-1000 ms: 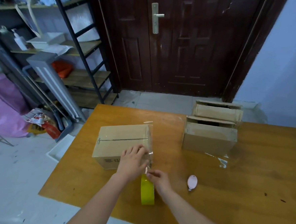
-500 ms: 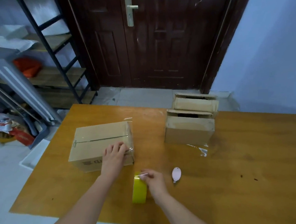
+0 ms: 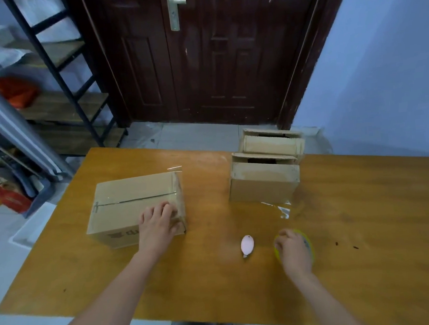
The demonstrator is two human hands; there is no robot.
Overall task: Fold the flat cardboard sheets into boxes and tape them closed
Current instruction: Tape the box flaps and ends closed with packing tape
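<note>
The left hand (image 3: 159, 224) is lying flat, fingers spread, on the box (image 3: 132, 206). The right hand (image 3: 292, 249) is curling over the tape roll (image 3: 306, 242), gripping it.

Bare forearms — sleeveless, grey trousers

on the table (image 3: 365, 228), left of frame centre: a closed box (image 3: 132, 203), with the left hand (image 3: 159, 224) resting on its near right corner. right of centre, further back: two more boxes (image 3: 264, 181), one behind the other (image 3: 273, 143). lower right of centre: the right hand (image 3: 294, 252) on a tape roll (image 3: 308, 244), with a small cutter (image 3: 247, 245) just left of it. upper left: shelving (image 3: 58, 79). top centre, behind the table: a door (image 3: 200, 49).
</note>
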